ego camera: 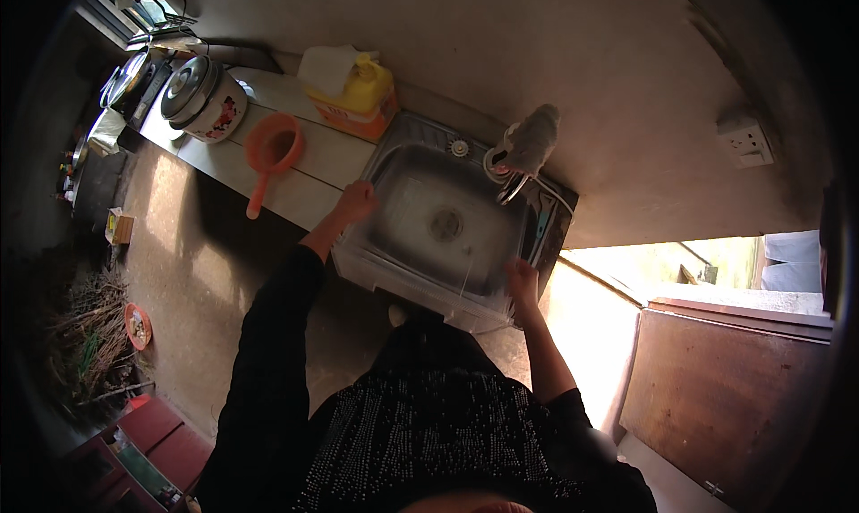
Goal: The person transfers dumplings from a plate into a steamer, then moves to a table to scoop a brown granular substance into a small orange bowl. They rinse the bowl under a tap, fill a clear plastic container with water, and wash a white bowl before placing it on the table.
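A clear plastic container (409, 293) spans the front of the stainless-steel sink (386, 167), its ribbed edge facing me. My left hand (356, 204) is closed at its left side, and my right hand (522, 281) grips its right side. The container is see-through, so its full outline over the basin is hard to tell. Through or beyond it the drain (446, 224) shows. A grey cloth (535, 140) hangs over the faucet area at the back right, above a white cup-like holder (495, 163).
An orange dipper (274, 144), a yellow-and-orange pump jug (356, 104) and a flowered pot (211, 114) stand on the tiled counter, left of the sink. A teal-handled tool (542, 221) lies at the sink's right edge. A wooden door (718, 372) is at right.
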`<state>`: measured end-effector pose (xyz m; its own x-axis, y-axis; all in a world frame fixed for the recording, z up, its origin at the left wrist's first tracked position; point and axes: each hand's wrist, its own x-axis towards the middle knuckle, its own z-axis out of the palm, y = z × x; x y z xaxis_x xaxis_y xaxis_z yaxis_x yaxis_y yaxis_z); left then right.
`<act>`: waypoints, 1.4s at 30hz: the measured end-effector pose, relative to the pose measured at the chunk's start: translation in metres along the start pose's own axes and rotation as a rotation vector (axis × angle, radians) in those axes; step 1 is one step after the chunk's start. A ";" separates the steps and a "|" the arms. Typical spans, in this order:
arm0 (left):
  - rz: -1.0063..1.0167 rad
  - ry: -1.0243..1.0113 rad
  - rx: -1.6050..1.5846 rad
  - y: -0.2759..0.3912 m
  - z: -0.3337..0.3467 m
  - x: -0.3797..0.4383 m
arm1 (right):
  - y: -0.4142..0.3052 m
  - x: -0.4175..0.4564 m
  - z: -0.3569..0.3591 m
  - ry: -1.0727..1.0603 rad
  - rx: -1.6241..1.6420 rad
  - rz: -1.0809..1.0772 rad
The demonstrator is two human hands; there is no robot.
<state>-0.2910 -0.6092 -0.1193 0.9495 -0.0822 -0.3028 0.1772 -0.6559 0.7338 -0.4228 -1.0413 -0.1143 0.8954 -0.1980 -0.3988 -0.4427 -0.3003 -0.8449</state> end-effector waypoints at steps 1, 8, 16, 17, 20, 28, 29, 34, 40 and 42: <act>-0.012 -0.014 0.019 0.002 0.000 0.002 | -0.011 -0.002 -0.003 -0.026 -0.037 0.034; -0.051 -0.066 0.033 0.002 -0.006 0.006 | -0.034 0.058 -0.030 0.414 -0.507 -0.457; -0.279 -0.127 -0.424 0.022 -0.033 -0.022 | -0.103 0.163 0.010 0.054 0.063 -0.156; -0.269 -0.069 -0.492 0.015 -0.039 -0.036 | -0.101 0.167 0.013 0.036 0.114 -0.197; -0.257 0.206 -0.619 -0.016 -0.049 -0.088 | -0.075 0.183 0.021 0.035 0.091 -0.377; -0.685 0.630 -0.598 -0.163 0.012 -0.334 | -0.035 0.201 0.007 0.209 -0.839 -0.798; -0.797 0.642 -0.601 -0.178 0.022 -0.367 | -0.030 0.203 0.003 0.198 -0.515 -0.758; -1.132 0.599 -0.780 -0.219 0.054 -0.546 | -0.010 0.174 -0.066 0.298 -0.437 -0.618; -1.557 0.938 -1.037 -0.296 0.088 -0.678 | -0.021 0.052 -0.099 0.961 -0.209 0.037; -1.638 0.891 -1.090 -0.332 0.061 -0.676 | -0.048 -0.005 -0.075 1.121 0.066 -0.087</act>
<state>-1.0073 -0.3817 -0.1960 -0.3854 0.4495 -0.8058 0.4743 0.8456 0.2449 -0.4098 -1.0957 -0.0449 0.3602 -0.9153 0.1800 -0.3475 -0.3107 -0.8847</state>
